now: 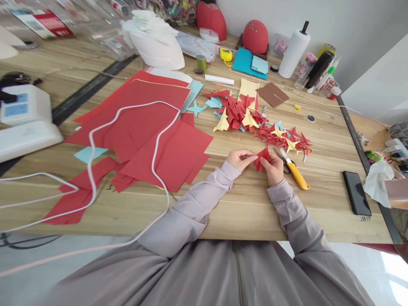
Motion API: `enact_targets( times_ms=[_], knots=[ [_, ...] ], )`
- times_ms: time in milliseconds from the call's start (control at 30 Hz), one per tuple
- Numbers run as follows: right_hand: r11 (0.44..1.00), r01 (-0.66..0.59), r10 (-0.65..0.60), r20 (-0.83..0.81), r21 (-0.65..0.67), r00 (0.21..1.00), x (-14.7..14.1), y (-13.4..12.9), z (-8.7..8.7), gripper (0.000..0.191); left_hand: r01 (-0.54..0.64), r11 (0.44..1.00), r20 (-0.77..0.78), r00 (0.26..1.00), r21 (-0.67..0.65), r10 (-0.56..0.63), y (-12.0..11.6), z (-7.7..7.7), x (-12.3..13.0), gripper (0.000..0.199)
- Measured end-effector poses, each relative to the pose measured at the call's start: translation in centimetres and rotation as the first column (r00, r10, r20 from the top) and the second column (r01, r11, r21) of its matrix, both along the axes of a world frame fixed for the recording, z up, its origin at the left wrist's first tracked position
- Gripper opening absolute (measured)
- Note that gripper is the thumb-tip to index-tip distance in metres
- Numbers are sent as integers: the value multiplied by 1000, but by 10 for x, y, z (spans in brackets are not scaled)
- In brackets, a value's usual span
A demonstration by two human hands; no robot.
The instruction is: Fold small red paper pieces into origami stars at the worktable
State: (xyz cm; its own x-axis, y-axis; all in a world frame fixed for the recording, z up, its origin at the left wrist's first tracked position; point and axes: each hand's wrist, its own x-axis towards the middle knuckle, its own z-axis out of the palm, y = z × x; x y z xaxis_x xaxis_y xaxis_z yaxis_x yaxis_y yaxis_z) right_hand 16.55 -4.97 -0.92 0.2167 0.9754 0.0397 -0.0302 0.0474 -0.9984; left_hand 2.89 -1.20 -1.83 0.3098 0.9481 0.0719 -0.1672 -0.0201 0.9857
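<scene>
Between my two hands is a small folded piece of red paper [262,158], held just above the wooden table [236,212]. My left hand [239,160] pinches its left corner between thumb and fingers. On the other side, my right hand [273,168] grips the right edge, the thumb lying on the front face. Right beside that hand lie a yellow utility knife [298,174] and scissors with dark handles [280,158]. Behind the hands spreads a heap of folded paper pieces [236,112], mostly red, with some yellow and light blue ones.
Large red paper sheets [153,131] cover the left side, with a white cable [156,148] looping over them. A black phone [356,193] lies at the right. Along the back stand a white bottle [293,51], a yellow tape measure [225,54] and blue paper [244,61].
</scene>
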Motion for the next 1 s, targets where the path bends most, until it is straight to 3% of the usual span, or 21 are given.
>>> enact_targets(
  times_ms=[333, 600, 833, 1000],
  knots=[
    [998, -48, 48, 7, 36, 999, -1, -2, 5, 24, -107, 972, -143, 980, 209, 139, -1, -1, -2, 23],
    [1000, 2, -2, 19, 29, 1000, -1, 1, -2, 26, -63, 979, -89, 993, 196, 82, -2, 1, -1, 19],
    [998, -47, 43, 87, 35, 995, -2, -2, 4, 22, -43, 995, -50, 998, 95, 48, -1, 1, -2, 20],
    [998, -56, 54, 69, 31, 996, -2, -1, 2, 23, -69, 983, -73, 994, 168, 82, -1, 3, -3, 20]
  ],
)
